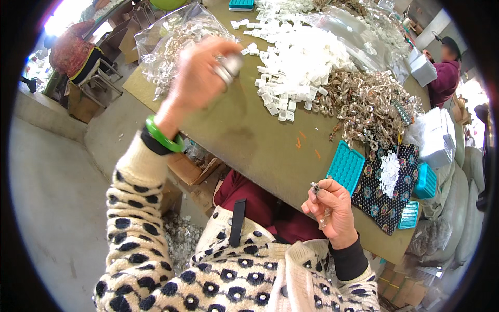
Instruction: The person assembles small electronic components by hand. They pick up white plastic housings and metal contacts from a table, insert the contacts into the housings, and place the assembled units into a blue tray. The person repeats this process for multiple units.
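My left hand (200, 73) is raised over the far left part of the olive table (228, 138), smeared by motion. A whitish, silvery thing (230, 66) shows at its curled fingers; I cannot tell whether it is held or worn. Close to the table's near edge, my right hand (335, 208) pinches a small clear strap (326, 217) with a dark metallic end at the fingertips. A teal tray (346, 167) with rows of hollows lies just beyond it. Ahead spread a heap of small white boxes (306, 60) and a tangled pile of clear and brownish loops (366, 101).
Past my left hand sits an open clear plastic bag (156, 49) of similar loops. To the right, white bits (389, 174) rest on a dark patterned cloth (374, 200), beside stacked teal trays (425, 181). Thin orange strips (298, 143) lie mid-table. A person (446, 73) works at far right.
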Demonstrator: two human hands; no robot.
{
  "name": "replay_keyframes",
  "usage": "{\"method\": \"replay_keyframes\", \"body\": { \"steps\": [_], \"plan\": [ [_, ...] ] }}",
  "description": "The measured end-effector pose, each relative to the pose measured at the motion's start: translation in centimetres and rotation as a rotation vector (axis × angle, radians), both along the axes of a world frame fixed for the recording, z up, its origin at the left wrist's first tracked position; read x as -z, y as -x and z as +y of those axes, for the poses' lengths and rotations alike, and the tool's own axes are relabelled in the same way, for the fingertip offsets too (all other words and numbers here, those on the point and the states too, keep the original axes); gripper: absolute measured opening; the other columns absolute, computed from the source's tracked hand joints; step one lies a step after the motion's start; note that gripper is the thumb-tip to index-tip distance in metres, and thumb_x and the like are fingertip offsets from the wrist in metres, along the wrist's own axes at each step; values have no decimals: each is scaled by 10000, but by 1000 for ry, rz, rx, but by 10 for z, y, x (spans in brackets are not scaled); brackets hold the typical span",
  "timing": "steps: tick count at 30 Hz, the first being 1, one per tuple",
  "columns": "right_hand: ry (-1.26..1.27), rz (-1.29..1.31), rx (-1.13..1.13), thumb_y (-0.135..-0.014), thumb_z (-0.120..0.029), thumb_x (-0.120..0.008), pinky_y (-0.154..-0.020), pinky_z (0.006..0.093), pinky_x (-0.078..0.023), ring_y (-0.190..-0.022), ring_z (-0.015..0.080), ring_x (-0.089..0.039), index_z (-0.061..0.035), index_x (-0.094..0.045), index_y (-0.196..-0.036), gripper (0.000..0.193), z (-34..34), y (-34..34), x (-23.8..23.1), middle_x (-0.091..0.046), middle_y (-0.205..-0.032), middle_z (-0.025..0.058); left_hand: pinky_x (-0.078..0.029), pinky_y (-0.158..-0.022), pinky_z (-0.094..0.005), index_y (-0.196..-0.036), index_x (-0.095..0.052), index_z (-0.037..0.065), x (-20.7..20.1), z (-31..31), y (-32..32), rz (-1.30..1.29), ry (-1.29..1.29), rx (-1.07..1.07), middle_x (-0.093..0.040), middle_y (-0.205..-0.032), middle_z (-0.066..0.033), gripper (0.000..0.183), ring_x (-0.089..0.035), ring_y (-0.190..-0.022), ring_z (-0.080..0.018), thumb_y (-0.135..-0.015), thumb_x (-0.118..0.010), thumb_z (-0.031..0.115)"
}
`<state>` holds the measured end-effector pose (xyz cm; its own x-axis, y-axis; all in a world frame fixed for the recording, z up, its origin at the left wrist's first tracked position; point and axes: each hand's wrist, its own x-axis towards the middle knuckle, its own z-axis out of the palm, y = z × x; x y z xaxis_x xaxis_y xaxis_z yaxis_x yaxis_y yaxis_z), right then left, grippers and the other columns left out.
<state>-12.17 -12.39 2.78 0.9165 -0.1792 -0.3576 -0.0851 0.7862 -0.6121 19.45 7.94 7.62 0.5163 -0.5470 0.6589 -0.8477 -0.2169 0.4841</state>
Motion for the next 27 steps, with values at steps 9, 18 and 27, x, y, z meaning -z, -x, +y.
{"method": "replay_keyframes", "body": {
  "steps": [9,18,27],
  "plan": [
    [81,-21,-40,-902,-8,-624,-670,369,-538,-645,192,-623,-6,-614,-985,84,-2,3,4,-646,-827,128,-514,-740,-401,-1081,-622,83,89,-61,26,-160,-386,88,-542,-1161,-102,430,-581,-1010,-325,-720,-529,-131],
    [190,-52,37,-932,-25,-592,-585,295,-482,-631,153,-584,-8,-587,-997,67,-13,-6,5,-629,-844,99,-488,-568,-299,-963,-573,22,79,-53,37,160,-36,-87,-636,-740,-101,167,-584,-600,-195,-853,-698,38],
    [273,-97,178,-919,-14,-622,-472,255,-399,-532,113,-520,-4,-595,-984,72,-15,-20,3,-640,-807,110,-468,-579,-211,-1121,-637,57,70,-82,156,1567,380,440,-701,-983,-93,235,-594,-689,-90,-897,-682,111]
  ]
}}
